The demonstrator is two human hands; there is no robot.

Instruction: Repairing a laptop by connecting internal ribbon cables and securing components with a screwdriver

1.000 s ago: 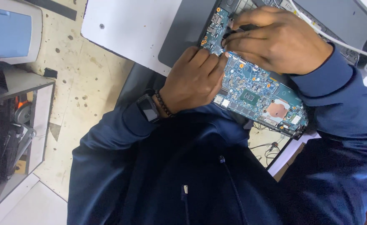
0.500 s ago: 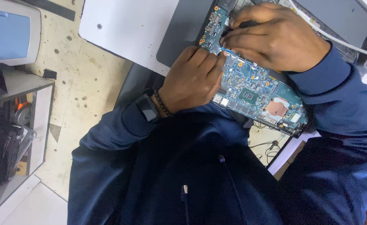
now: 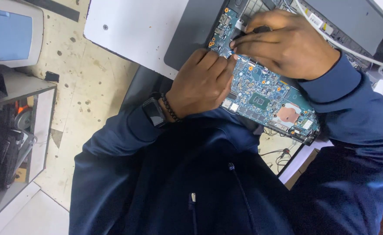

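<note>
The left hand rests curled on the blue circuit board, fingers bent and pressing its edge, gripping nothing. The right hand pinches a small dark part at the board's far end. The board lies on the white bench, over a grey mat.

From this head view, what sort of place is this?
Probably an electronics repair bench: a bare blue circuit board under both hands, an opened laptop chassis on a white table, loose cables below.
</note>
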